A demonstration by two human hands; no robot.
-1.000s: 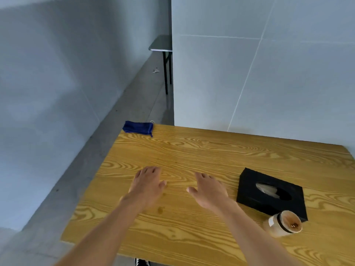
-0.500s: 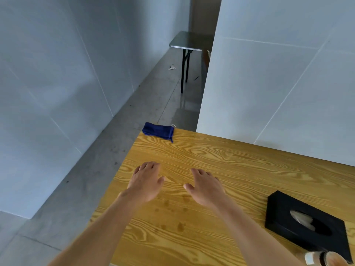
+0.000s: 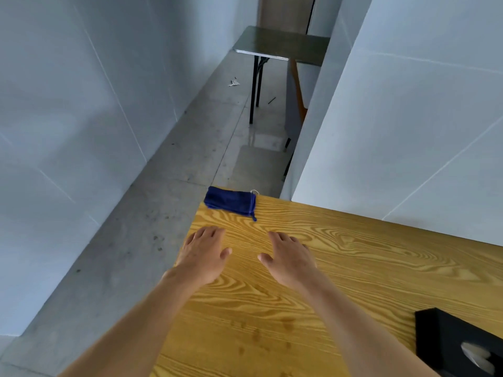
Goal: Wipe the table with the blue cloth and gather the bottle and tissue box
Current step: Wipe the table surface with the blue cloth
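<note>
Blue cloth [image 3: 230, 203] waits folded at the tabletop's far left corner; your left hand [image 3: 202, 256] and right hand [image 3: 290, 259] reach flat-fingered, empty.

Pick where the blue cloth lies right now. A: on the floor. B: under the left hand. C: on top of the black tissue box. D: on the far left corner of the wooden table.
D: the blue cloth lies folded on the wooden table's far left corner, beyond both open hands, untouched.

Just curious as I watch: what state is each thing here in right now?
blue cloth: folded, at the table's far left corner, untouched
left hand: open, holds nothing
right hand: open, holds nothing
tissue box: black, tissue showing in its opening
wooden table: dark spots near the front
</note>
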